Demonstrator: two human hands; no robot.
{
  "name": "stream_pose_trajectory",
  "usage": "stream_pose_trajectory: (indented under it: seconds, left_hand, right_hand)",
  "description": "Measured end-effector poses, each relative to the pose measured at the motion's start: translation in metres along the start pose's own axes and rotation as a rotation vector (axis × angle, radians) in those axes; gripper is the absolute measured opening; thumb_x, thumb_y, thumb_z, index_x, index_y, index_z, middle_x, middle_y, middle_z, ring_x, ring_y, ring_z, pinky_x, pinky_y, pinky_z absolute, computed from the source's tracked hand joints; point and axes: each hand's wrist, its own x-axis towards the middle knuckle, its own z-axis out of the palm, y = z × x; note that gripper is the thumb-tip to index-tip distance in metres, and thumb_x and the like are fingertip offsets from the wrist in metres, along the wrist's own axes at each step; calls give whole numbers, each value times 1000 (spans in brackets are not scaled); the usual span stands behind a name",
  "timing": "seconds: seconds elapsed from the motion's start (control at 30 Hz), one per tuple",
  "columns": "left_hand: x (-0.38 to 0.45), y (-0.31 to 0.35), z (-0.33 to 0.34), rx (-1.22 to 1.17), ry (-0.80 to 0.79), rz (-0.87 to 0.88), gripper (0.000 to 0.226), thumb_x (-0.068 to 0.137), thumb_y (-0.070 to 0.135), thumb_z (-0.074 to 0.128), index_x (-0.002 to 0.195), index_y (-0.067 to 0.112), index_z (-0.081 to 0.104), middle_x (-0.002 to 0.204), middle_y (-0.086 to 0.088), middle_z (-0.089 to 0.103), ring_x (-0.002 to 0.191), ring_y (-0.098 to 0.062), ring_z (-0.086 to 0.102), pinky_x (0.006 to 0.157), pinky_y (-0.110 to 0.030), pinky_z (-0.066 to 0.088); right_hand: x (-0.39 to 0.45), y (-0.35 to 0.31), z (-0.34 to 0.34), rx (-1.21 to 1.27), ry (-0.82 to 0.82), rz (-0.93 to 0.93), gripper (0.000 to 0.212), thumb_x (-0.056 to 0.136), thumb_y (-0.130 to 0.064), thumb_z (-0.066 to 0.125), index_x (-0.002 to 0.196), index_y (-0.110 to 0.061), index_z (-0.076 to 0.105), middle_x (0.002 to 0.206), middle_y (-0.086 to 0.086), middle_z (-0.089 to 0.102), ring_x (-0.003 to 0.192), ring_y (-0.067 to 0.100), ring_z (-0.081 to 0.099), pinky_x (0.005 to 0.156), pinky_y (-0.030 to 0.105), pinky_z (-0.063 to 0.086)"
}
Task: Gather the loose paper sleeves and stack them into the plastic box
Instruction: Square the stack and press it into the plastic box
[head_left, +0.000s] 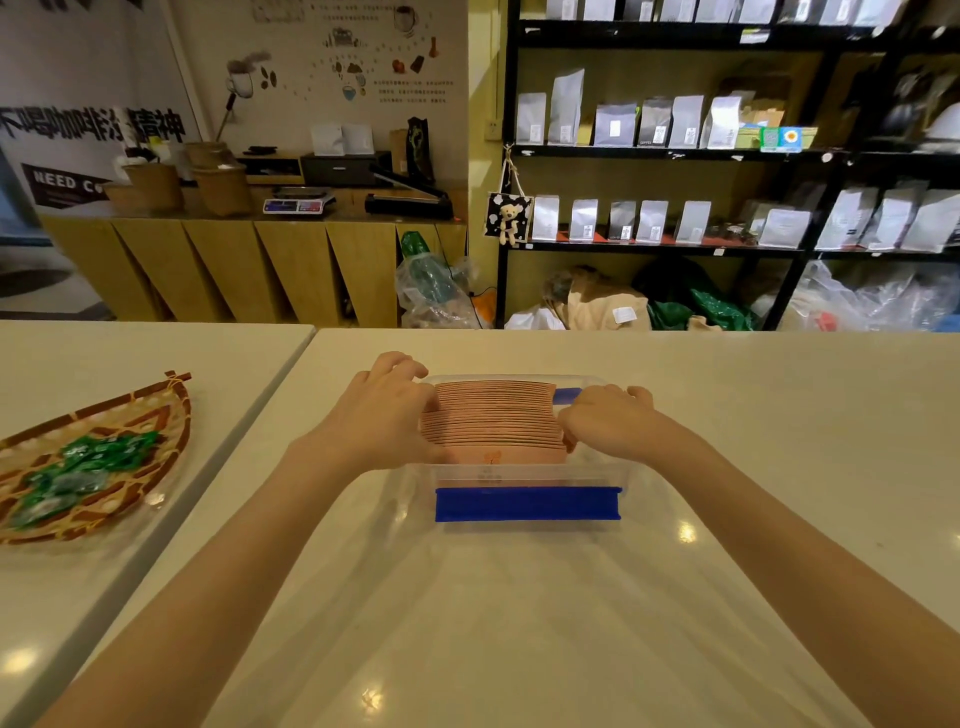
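Note:
A clear plastic box with blue clasps stands on the white table straight ahead of me. Inside it a thick row of pinkish-brown paper sleeves stands on edge, filling most of the box. My left hand presses against the left end of the row, fingers curled over the sleeves and the far rim. My right hand grips the right end of the row the same way. The sleeves sit squeezed between both hands. No loose sleeves show on the table.
A woven bamboo tray holding green wrapped candies lies on the neighbouring table at the left, across a narrow seam. Black shelves of coffee bags and a wooden counter stand beyond the table's far edge.

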Motion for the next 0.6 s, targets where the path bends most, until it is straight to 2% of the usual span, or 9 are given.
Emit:
stream_pose_trajectory:
  seconds: [0.07, 0.13, 0.3, 0.43, 0.53, 0.6]
  left_hand:
    - [0, 0, -1, 1, -6, -4, 62, 70, 54, 63, 123, 23, 51, 146, -4, 33, 137, -24, 17, 111, -46, 21]
    - [1, 2, -1, 5, -8, -6, 62, 71, 54, 63, 123, 23, 51, 147, -4, 32, 137, -24, 17, 112, -46, 21]
    - [1, 3, -1, 10, -9, -8, 61, 72, 52, 64, 124, 23, 50, 147, -4, 32, 137, -24, 17, 112, -46, 21]
    - [-1, 4, -1, -4, 1, -13, 60, 72, 51, 64, 124, 23, 50, 146, -4, 33, 137, -24, 18, 111, -45, 22]
    - [-1, 4, 2, 16, 19, -3, 59, 72, 53, 62, 122, 23, 51, 146, -4, 34, 136, -24, 19, 111, -45, 23]
    - [-3, 5, 1, 17, 8, -4, 58, 73, 53, 61, 122, 24, 52, 145, -3, 34, 136, -24, 19, 111, -45, 23]
  right_hand:
    - [0, -2, 1, 20, -9, -18, 18, 88, -18, 40, 75, -18, 53, 73, -3, 47, 92, 18, 42, 106, 43, 18]
    - [-1, -4, 2, 16, -22, -35, 15, 90, -19, 37, 84, -19, 51, 85, -1, 49, 92, 16, 41, 107, 42, 18]
    - [-5, -1, -1, -34, 43, 18, 20, 84, -15, 46, 66, -21, 52, 81, -1, 48, 98, 20, 45, 110, 49, 12]
    - [-5, -3, 2, 37, 22, 1, 16, 89, -17, 37, 79, -20, 49, 67, -8, 39, 88, 14, 38, 110, 46, 16]
    - [-5, -3, 1, 59, 8, 15, 13, 89, -19, 39, 82, -20, 51, 70, -6, 42, 88, 14, 38, 109, 46, 18]
    - [-8, -3, -4, 29, -3, 28, 9, 86, -17, 47, 80, -20, 54, 81, -3, 47, 88, 16, 38, 108, 46, 21]
